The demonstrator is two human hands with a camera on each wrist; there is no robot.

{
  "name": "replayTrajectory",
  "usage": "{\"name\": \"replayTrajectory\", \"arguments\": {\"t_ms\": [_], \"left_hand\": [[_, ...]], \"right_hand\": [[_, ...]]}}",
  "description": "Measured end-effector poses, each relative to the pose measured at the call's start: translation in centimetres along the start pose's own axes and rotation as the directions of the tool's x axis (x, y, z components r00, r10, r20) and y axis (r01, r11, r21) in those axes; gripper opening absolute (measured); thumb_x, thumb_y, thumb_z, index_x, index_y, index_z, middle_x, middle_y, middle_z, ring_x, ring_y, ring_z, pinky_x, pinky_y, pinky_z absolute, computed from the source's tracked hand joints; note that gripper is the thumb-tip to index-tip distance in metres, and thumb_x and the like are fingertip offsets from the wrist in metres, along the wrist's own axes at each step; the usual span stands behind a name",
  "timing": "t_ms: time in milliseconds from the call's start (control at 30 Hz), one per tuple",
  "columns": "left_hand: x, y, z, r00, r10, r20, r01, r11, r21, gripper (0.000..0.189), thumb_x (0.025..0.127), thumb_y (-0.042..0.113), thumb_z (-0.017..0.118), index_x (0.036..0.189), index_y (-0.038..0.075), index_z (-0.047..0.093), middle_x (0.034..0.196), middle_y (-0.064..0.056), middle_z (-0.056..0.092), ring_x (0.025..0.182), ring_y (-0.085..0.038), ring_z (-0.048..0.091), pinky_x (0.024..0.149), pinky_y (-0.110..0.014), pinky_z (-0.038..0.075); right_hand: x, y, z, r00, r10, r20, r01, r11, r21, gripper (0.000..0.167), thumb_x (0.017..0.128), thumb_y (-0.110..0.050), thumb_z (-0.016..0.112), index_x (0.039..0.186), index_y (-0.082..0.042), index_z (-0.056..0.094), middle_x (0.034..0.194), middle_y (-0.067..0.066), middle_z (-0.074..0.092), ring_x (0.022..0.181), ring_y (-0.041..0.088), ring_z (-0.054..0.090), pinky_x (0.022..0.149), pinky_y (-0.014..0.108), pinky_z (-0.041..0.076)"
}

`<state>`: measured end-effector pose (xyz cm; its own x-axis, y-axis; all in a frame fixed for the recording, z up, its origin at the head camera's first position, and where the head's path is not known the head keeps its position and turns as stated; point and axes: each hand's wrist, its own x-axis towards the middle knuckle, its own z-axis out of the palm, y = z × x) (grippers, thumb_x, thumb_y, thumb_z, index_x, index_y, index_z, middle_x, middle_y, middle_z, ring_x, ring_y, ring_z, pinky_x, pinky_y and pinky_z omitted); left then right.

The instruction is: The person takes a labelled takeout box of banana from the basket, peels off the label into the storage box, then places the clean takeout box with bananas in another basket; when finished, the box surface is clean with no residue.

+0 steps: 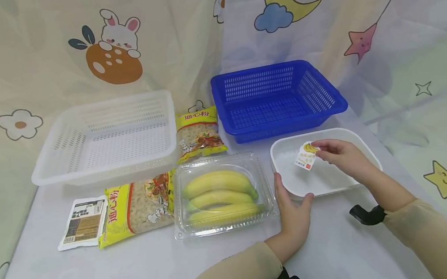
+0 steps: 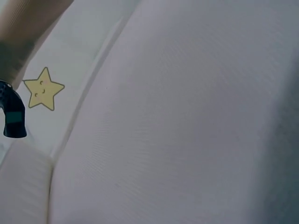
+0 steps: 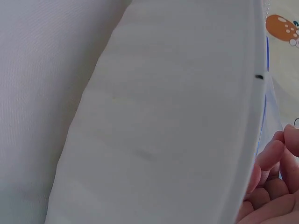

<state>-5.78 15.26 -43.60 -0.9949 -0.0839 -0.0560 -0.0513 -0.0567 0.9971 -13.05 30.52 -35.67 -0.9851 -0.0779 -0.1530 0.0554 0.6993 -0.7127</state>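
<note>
In the head view, my right hand point(image 1: 342, 158) pinches the upper corner of a small white card point(image 1: 306, 156) with a banana picture on it. That hand reaches over a shallow white tray point(image 1: 331, 187), and the card hangs above the tray's inside. My left hand point(image 1: 294, 217) rests at the tray's near left corner, fingers straight along the left side and thumb spread at the near rim. Left of it sits a clear lidded box point(image 1: 266, 197) with yellow bananas point(image 1: 220, 197). The right wrist view shows the tray's outer wall point(image 3: 163, 116) and curled fingertips point(image 3: 271, 156).
A blue basket point(image 1: 282, 127) stands behind the tray, a white basket point(image 1: 102, 170) at the back left. One yellow pasta bag point(image 1: 199, 132) lies between the baskets, another pasta bag point(image 1: 141, 204) left of the box. Beside that is a white flat packet point(image 1: 83, 222).
</note>
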Motion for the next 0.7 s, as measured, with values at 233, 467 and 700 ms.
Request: {"name": "replayTrajectory", "arguments": {"t_ms": [233,467,700], "left_hand": [[0.1,0.2,0.3,0.998,-0.046,-0.032,0.045,0.998,-0.032,0.085,0.076,0.006,0.068,0.144,0.012,0.017,0.147,-0.003,0.024,0.136,-0.019,0.022,0.112,-0.045,0.018],[0.1,0.3,0.5,0.997,-0.037,-0.068,0.034,0.998,-0.045,0.085,0.073,0.005,0.070,0.142,0.010,0.020,0.145,-0.007,0.028,0.134,-0.023,0.027,0.110,-0.045,0.022],[0.0,0.3,0.5,0.997,-0.036,-0.073,0.032,0.998,-0.052,0.084,0.073,0.005,0.070,0.141,0.010,0.021,0.144,-0.007,0.029,0.134,-0.023,0.028,0.110,-0.044,0.022]], "right_hand": [[0.8,0.2,0.6,1.000,-0.011,0.025,0.012,1.000,-0.029,0.046,0.093,-0.035,0.049,0.126,-0.004,0.051,0.125,0.020,0.054,0.109,0.030,0.052,0.087,0.031,0.050],[1.7,1.1,1.4,0.999,-0.017,0.050,0.022,0.996,-0.089,0.039,0.091,-0.027,0.054,0.121,-0.002,0.055,0.113,0.019,0.060,0.099,0.026,0.052,0.079,0.023,0.046],[2.3,1.9,2.2,0.997,-0.041,0.058,0.050,0.985,-0.164,0.033,0.089,-0.020,0.056,0.116,0.000,0.059,0.100,0.017,0.062,0.094,0.029,0.054,0.084,0.043,0.046]]}}
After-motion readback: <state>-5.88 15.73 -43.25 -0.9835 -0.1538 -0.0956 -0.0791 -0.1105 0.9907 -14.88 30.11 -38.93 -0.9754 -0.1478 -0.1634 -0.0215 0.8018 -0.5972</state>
